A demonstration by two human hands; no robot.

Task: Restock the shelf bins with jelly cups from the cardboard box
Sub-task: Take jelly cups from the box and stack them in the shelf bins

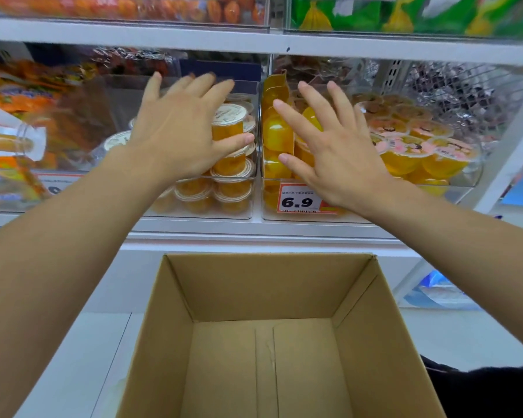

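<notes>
We have both hands raised to the middle shelf (254,45), above an open cardboard box (280,336) that stands below the shelf front. The box interior shows only its bare brown floor and walls.

Left hand (181,131): the fingers are straight and spread apart, holding nothing. The hand lies in front of the left clear bin (194,203). The thumb points right, across the front of the jelly cups (228,123) stacked there. Whether the fingers touch the bin or the cups, we cannot tell.

Right hand (335,155): the fingers are likewise straight and spread apart, holding nothing. The hand lies in front of the right clear bin (302,217), with the fingertips pointing up and left toward a row of yellow jelly packs (277,137) standing upright at the bin's left wall. Contact cannot be confirmed.

Task items: orange jelly cups with white lids fill the right part of the left bin in stacked layers. More cups with pink printed lids (411,146) lie flat, lids up, in the right bin, to the right of our right hand.

A red-bordered price tag (298,200) reading 6.9 is fixed to the front of the right bin. Orange snack packets (15,122) occupy the bin at far left. The upper shelf carries orange and green packaged goods.
</notes>
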